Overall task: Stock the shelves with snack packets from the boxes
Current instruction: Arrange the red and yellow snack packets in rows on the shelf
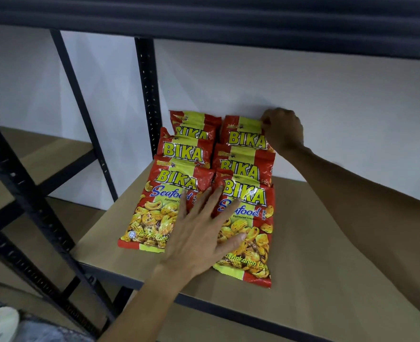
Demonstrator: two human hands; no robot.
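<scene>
Left hand [199, 233] lies flat, palm down, fingers [212, 202] straight and spread apart, across the two front packets. Six red-and-yellow foil snack packets [154, 213] sit in two overlapping columns of three at the left end of the brown board shelf [327, 255], next to a dark perforated metal upright [149, 95]. Right hand [284, 130] reaches to the back, its fingers curled together and pinching the top right corner of the rear right packet [243, 137], close to the white wall [302, 82].
</scene>
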